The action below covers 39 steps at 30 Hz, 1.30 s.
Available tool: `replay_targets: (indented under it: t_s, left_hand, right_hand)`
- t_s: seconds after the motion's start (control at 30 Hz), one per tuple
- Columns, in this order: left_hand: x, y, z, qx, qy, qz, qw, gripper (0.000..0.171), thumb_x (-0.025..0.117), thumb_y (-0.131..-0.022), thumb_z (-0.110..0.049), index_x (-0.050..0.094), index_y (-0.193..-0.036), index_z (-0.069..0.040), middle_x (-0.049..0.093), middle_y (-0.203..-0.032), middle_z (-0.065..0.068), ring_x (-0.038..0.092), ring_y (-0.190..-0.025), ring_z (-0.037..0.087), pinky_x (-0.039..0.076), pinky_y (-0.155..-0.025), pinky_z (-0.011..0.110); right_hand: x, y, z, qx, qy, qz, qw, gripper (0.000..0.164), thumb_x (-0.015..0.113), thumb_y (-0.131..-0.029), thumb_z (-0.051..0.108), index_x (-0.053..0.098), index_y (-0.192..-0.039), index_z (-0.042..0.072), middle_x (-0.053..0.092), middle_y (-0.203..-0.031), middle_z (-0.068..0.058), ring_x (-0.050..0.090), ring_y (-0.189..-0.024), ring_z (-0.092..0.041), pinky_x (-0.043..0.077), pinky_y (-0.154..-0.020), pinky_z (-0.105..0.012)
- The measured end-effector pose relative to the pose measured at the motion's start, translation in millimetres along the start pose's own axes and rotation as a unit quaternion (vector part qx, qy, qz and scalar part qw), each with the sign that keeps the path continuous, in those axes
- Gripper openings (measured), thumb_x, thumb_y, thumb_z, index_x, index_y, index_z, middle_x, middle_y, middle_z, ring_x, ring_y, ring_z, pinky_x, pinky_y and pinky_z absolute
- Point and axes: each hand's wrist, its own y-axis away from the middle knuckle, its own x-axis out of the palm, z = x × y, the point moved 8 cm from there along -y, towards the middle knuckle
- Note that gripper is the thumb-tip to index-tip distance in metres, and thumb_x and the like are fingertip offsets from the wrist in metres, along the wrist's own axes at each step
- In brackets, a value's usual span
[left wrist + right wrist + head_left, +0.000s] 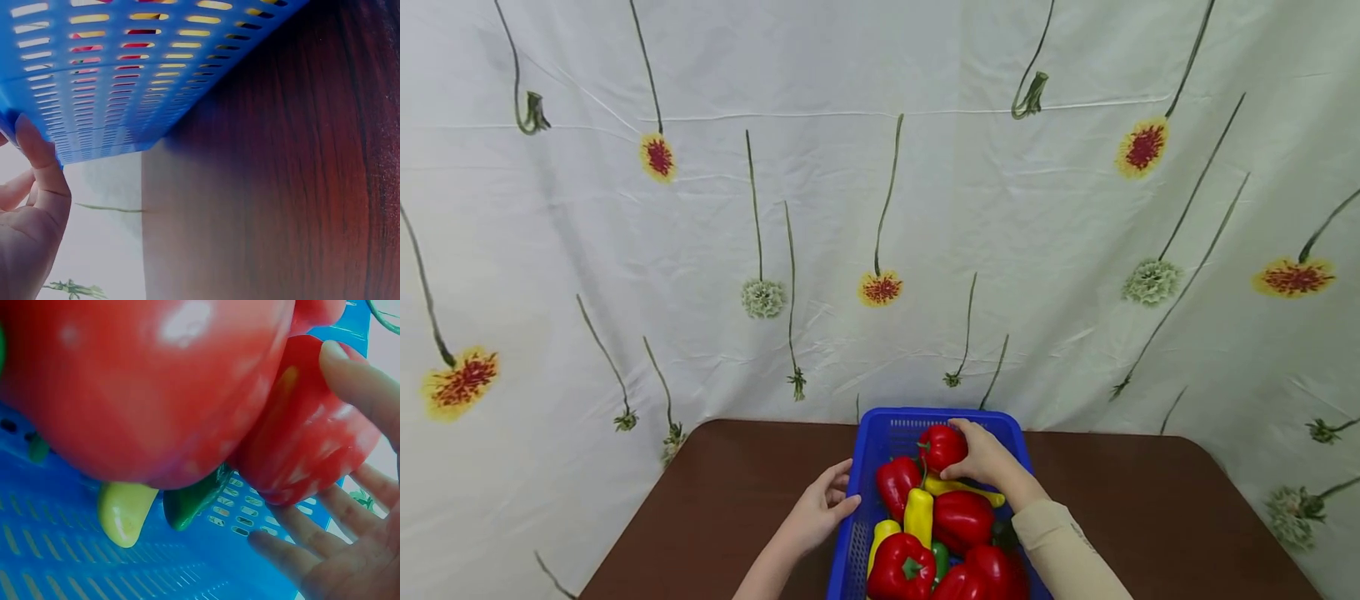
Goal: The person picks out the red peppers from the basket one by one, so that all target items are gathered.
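A blue plastic basket with slotted walls holds several toy-like red peppers, yellow peppers and green pieces. My left hand grips the basket's left rim. In the left wrist view, one bent digit of that hand meets the rim edge. Inside the far end, my right hand holds a red bell pepper, thumb on one side and fingers on the other. The right wrist view shows the same pepper within the right hand, close to a larger red pepper.
The basket stands on a dark brown table. Behind it hangs a pale cloth printed with flowers. Near the right hand lie a long yellow pepper and another red pepper; a red bell pepper sits at the near end.
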Motion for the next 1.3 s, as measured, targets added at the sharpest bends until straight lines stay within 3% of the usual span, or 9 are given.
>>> replay_targets:
  t_s: [0.33, 0.63, 0.87, 1.07, 1.3]
  left_hand:
    - [0.9, 2.5, 1.0, 0.000, -0.005, -0.001, 1.0000, 0.062, 0.064, -0.093, -0.008, 0.034, -0.143, 0.014, 0.058, -0.113, 0.020, 0.062, -0.093, 0.023, 0.057, -0.083, 0.039]
    - [2.4, 1.9, 0.4, -0.001, -0.004, -0.003, 1.0000, 0.063, 0.064, -0.094, -0.009, 0.034, -0.143, 0.014, 0.057, -0.113, 0.020, 0.061, -0.094, 0.023, 0.057, -0.083, 0.040]
    - [1.0, 1.2, 0.1, -0.002, -0.006, -0.005, 1.0000, 0.063, 0.065, -0.094, -0.010, 0.034, -0.143, 0.014, 0.057, -0.113, 0.019, 0.061, -0.093, 0.023, 0.057, -0.083, 0.041]
    - [0.8, 0.3, 0.5, -0.003, -0.003, -0.007, 1.0000, 0.063, 0.065, -0.094, -0.009, 0.034, -0.144, 0.014, 0.057, -0.113, 0.020, 0.062, -0.093, 0.022, 0.058, -0.083, 0.039]
    - [0.4, -0.4, 2.1, -0.004, -0.006, -0.015, 0.9999, 0.063, 0.065, -0.093, -0.009, 0.035, -0.144, 0.012, 0.057, -0.114, 0.020, 0.062, -0.093, 0.023, 0.057, -0.082, 0.036]
  right_hand:
    - [-2, -1, 5, -0.015, 0.040, -0.020, 0.999, 0.069, 0.090, -0.070, 0.021, 0.054, -0.126, 0.003, 0.056, -0.115, -0.018, 0.061, -0.097, -0.031, 0.055, -0.085, -0.050]
    - [-3, 1, -1, 0.005, 0.062, -0.036, 0.997, 0.071, 0.089, -0.069, 0.029, 0.053, -0.123, 0.000, 0.056, -0.109, -0.019, 0.062, -0.092, -0.031, 0.056, -0.084, -0.050]
    - [-12, 2, -9, 0.033, 0.019, -0.048, 0.998, 0.067, 0.083, -0.073, 0.033, 0.052, -0.120, -0.004, 0.060, -0.107, -0.020, 0.062, -0.091, -0.029, 0.057, -0.082, -0.047]
    - [-22, 4, -15, 0.058, -0.006, -0.052, 0.997, 0.071, 0.079, -0.077, 0.034, 0.050, -0.126, -0.009, 0.066, -0.108, -0.020, 0.065, -0.090, -0.028, 0.057, -0.081, -0.045]
    - [-47, 14, -16, 0.064, -0.048, -0.075, 0.994, 0.070, 0.074, -0.081, 0.038, 0.050, -0.127, -0.009, 0.065, -0.113, -0.021, 0.064, -0.093, -0.030, 0.057, -0.081, -0.046]
